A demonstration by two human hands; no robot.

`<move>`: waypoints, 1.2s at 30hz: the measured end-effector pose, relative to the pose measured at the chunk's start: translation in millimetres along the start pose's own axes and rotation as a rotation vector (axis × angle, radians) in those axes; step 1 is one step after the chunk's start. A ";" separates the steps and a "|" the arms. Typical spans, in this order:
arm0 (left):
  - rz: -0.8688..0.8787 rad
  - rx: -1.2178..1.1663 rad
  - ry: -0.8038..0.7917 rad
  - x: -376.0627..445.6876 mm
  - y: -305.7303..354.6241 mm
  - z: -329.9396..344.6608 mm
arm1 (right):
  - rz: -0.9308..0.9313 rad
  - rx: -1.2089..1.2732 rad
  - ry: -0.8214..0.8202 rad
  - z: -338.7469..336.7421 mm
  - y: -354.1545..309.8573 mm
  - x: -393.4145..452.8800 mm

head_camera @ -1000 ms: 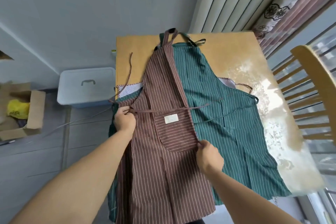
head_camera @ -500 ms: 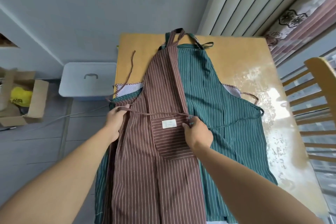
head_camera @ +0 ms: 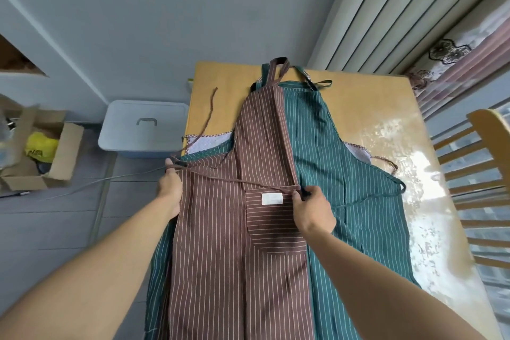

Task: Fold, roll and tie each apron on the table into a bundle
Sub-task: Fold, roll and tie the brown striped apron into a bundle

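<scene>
Brown pinstriped apron (head_camera: 234, 243) folded lengthwise into a narrow panel, lying on top of green pinstriped apron (head_camera: 356, 196), both on wooden table (head_camera: 386, 107). Neck loop (head_camera: 278, 69) near far table edge; hem running off bottom of view.

Left hand (head_camera: 169, 190) at left fold edge of brown apron, fingers curled and pinching brown waist tie (head_camera: 220, 175) where it leaves the cloth; forearm coming in low from bottom left, off the table's left side. Right hand (head_camera: 313, 208) at right fold edge, just beside white label (head_camera: 271, 198) on pocket (head_camera: 276, 223), thumb and fingers pinching the other end of the same tie; forearm coming in from bottom right, crossing over green apron. Tie stretched taut between both hands across the panel.

Second brown tie (head_camera: 209, 110) lying loose on bare table at left, well apart from hands. Third, white dotted apron (head_camera: 204, 143) peeking out beneath green one on both sides.

Edges: green apron's left side hanging over left table edge; bare tabletop open to right of green apron and along far edge. Wooden chair (head_camera: 485, 174) beside right edge. On floor left: lidded plastic bin (head_camera: 143, 127) just beside table, cardboard box (head_camera: 41, 152) further out.
</scene>
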State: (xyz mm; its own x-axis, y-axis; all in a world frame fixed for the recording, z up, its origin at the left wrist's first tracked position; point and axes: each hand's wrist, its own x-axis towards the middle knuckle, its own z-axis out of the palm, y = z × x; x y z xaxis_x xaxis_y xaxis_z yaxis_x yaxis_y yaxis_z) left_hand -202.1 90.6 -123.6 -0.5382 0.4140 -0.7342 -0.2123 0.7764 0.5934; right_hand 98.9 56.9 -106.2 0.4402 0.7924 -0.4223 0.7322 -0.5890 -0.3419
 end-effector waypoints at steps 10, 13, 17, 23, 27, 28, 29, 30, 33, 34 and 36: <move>0.165 -0.263 0.258 26.9 55.3 -59.8 | -0.132 -0.140 0.012 -2.9 -31.9 46.6; 0.327 -0.044 0.556 28.9 53.2 -60.5 | -0.206 -0.214 0.049 -4.0 -37.9 49.3; 0.671 0.309 0.364 5.0 33.7 -12.1 | -0.325 -0.285 0.084 -4.8 -51.8 46.4; 0.886 0.694 -0.096 -8.9 21.3 48.2 | -0.219 -0.192 0.047 -3.4 -50.9 54.4; 0.692 0.949 -0.336 -0.3 29.8 58.7 | -0.024 -0.024 -0.001 -10.1 -37.2 63.6; 0.673 0.999 -0.351 2.5 29.9 59.7 | -0.016 -0.082 -0.030 -12.2 -34.2 65.7; 0.661 1.020 -0.352 4.7 32.1 61.6 | -0.011 -0.131 -0.050 -16.6 -35.6 67.7; 0.630 1.024 -0.357 7.5 33.3 62.6 | -0.034 -0.179 -0.056 -18.1 -37.7 70.3; 0.546 1.042 -0.424 13.3 36.7 67.3 | -0.102 -0.138 -0.050 -20.3 -51.4 85.9; 0.534 1.056 -0.440 16.3 37.8 70.0 | -0.105 -0.094 -0.042 -19.8 -57.3 96.2; 0.513 1.042 -0.461 22.6 38.7 73.2 | -0.124 -0.005 -0.033 -19.3 -70.7 115.2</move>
State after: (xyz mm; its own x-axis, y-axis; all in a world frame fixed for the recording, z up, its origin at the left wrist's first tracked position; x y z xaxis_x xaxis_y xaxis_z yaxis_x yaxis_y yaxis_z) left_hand -162.7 164.8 -141.4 0.0130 0.7446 -0.6674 0.7971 0.3953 0.4565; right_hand 107.9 192.9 -114.4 0.3294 0.8532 -0.4044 0.7825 -0.4864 -0.3888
